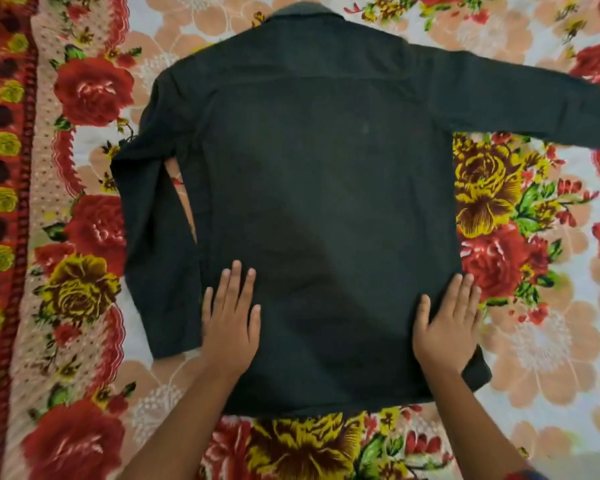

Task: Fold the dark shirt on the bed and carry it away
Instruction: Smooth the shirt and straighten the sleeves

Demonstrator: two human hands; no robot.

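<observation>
Spread across our bed was a floral bedsheet point(84, 237) of red and yellow roses, and on it the dark shirt point(326, 185) lay flat, back side up, collar pointing away from us. Its one sleeve hung folded down along the left side; the other stretched out to the right. We pressed our left hand point(231, 320) and right hand point(447, 323) flat on the lower hem area, fingers straight and gripping nothing.
</observation>
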